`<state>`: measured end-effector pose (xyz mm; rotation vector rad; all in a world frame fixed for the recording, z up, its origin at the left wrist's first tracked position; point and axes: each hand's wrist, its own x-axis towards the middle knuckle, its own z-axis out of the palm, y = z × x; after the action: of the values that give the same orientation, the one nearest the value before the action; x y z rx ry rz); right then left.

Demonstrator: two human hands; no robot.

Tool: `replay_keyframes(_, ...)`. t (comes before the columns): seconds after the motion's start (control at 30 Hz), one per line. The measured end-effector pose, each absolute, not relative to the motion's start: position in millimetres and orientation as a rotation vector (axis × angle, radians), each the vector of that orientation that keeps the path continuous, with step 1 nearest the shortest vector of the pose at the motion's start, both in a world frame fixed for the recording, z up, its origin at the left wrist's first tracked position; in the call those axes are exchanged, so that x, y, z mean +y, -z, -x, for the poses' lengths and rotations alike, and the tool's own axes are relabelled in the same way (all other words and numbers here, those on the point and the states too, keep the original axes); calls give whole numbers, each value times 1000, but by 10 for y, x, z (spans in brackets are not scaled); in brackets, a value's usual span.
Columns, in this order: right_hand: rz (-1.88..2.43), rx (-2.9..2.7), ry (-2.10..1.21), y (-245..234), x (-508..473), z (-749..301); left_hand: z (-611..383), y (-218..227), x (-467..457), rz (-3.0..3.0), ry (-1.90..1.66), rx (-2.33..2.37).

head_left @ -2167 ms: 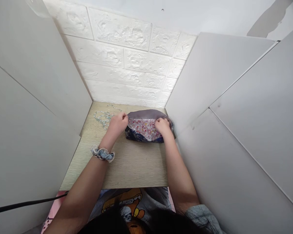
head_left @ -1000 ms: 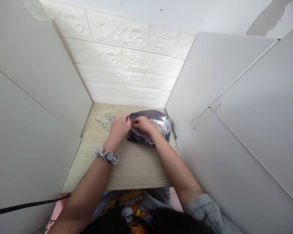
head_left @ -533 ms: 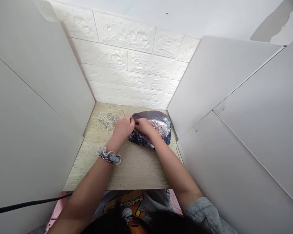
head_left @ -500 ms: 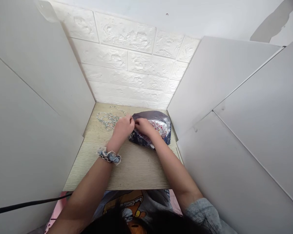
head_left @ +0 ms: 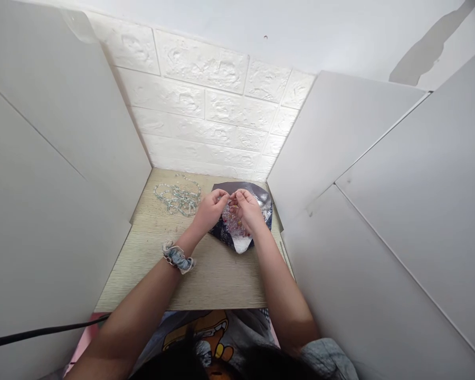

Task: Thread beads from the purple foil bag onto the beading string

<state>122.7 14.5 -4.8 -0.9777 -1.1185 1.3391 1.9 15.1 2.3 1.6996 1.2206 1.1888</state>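
Observation:
A dark blue and silver plastic bag (head_left: 237, 232) full of small coloured beads lies at the back right of the wooden table (head_left: 198, 274). My left hand (head_left: 211, 208) and my right hand (head_left: 248, 210) meet above the bag's mouth, fingertips pinched together facing each other. Both are closed on something tiny that I cannot make out. A blue scrunchie (head_left: 178, 257) circles my left wrist. A string of pale green and clear beads (head_left: 178, 196) lies in loops on the table, left of the bag.
White panels (head_left: 63, 174) wall in the table on the left and right, with a white brick-pattern wall (head_left: 206, 126) behind. A black cable (head_left: 43, 332) crosses the lower left. The table's front edge is near my lap.
My hands have shifted right and now pinch together over the bag's middle. The bag has been turned, a pale corner now pointing toward me.

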Motion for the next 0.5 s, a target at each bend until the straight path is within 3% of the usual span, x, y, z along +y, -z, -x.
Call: replay_keyframes(0.5, 716, -889, -1472, 125, 141, -1156, -6, -76, 111, -1639, -1180, 1180)
